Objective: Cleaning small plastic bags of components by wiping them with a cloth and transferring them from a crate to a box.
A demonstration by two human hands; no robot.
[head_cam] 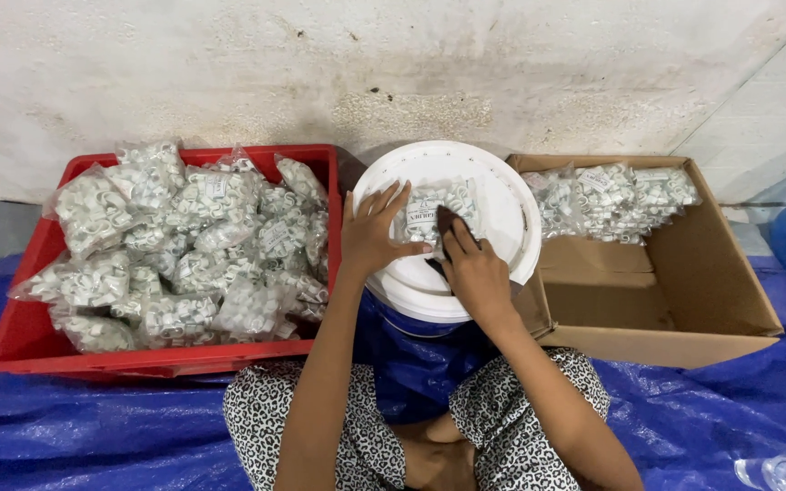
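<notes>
Blue tarp point(93, 436) across bottom, right hand point(473, 273) at centre gripping dark tool, left hand point(370, 232) spread flat, bag point(429, 211) between them on white lid point(502, 205), red crate point(25, 332) left, carton point(684, 309) right.

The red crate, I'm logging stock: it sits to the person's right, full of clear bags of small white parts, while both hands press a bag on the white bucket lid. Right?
Not quite. The head view shows the red crate on the person's left; the cardboard box is on the right. The rest holds: left hand and right hand press a bag on the white bucket lid.
</notes>
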